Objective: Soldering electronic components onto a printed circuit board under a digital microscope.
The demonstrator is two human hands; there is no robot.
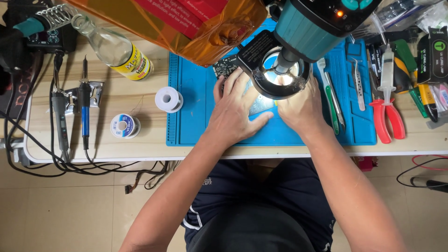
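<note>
My left hand (pixel 235 109) lies flat on the blue work mat (pixel 191 116), fingers spread over a dark circuit board (pixel 225 65) and a pale board part (pixel 261 105) under the microscope. My right hand (pixel 301 107) rests beside it on the mat, partly hidden beneath the teal microscope head (pixel 310 28) and its black ring light (pixel 280 72). Whether the right hand holds a tool is hidden. Both hands touch the board area.
Tweezers (pixel 357 84) and a green-handled tool (pixel 329 100) lie on the mat's right side. Red pliers (pixel 387 119), a syringe (pixel 386 67) and screwdrivers lie right. Solder spools (pixel 169 99) (pixel 124 126), soldering irons (pixel 84 105), a clear bottle (pixel 114 46) and cables sit left. An orange bag (pixel 186 23) hangs above.
</note>
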